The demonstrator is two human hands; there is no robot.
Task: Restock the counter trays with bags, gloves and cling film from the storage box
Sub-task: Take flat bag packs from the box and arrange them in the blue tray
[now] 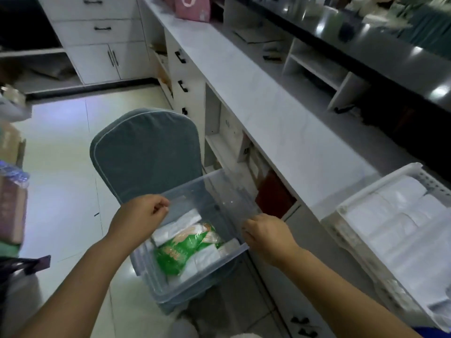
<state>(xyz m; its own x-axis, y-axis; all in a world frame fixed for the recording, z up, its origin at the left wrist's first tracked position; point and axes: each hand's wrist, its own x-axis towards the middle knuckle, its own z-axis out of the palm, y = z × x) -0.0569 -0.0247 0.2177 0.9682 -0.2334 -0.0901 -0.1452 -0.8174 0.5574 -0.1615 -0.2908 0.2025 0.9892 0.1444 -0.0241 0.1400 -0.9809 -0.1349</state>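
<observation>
A clear plastic storage box (148, 272) rests on a chair with a grey-blue cover (146, 152), beside the counter. Inside it lie a green-printed packet (181, 251) and white folded bag packs (177, 226). My left hand (142, 212) is closed on the box's far-left upper edge. My right hand (267, 234) is closed on its right upper edge. On the counter at the right stands a white perforated tray (341, 209) filled with stacks of white bags (395, 215). Whether the clear panel between my hands is a lid or the box's far wall is unclear.
The long pale marble counter (268, 106) runs away to the upper left, with open cubbies and black-handled drawers (181, 85) beneath it. A pink bag (192, 6) stands at its far end. A raised dark ledge (390, 52) runs behind. Boxes and bottles (12, 174) crowd the left edge.
</observation>
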